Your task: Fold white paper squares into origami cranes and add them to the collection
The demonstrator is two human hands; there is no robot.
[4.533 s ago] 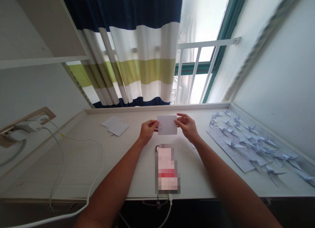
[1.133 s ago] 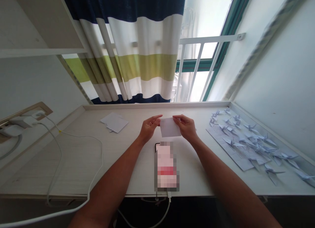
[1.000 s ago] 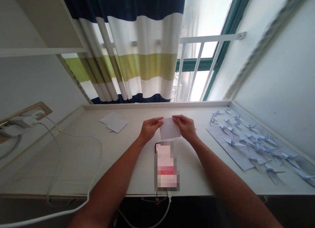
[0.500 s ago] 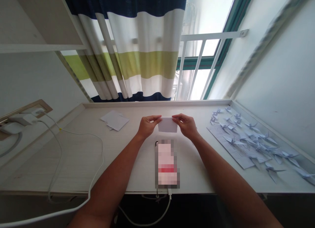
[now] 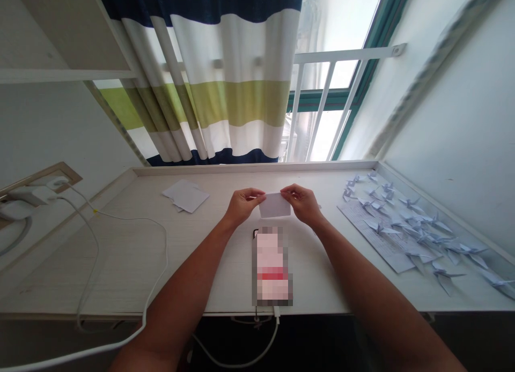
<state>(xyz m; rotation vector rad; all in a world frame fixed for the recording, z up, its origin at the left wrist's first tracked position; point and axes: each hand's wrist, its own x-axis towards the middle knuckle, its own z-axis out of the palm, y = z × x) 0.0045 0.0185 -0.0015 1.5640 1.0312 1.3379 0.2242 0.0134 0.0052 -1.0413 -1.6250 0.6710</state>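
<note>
Between my hands a small white rectangle of paper (image 5: pixel 275 206) is held up over the desk. My left hand (image 5: pixel 243 205) pinches its upper left corner with thumb and fingers. At the upper right corner, my right hand (image 5: pixel 302 201) grips it the same way. Whether the paper is folded in layers I cannot tell. Just below it on the desk lies a phone (image 5: pixel 272 267), its screen blurred out, with a white cable plugged into its near end. To the left rests a loose stack of white paper sheets (image 5: pixel 186 195).
Several folded white paper cranes (image 5: pixel 418 230) stand at the right of the desk (image 5: pixel 120 265), some on a printed sheet (image 5: pixel 372 240). White charging cables (image 5: pixel 166 248) run from a wall socket (image 5: pixel 60 173) at left. A raised edge, curtain (image 5: pixel 241 104) and window railing are behind.
The view has shifted very slightly. Both hands keep their hold on the paper, which is tilted a little differently.
</note>
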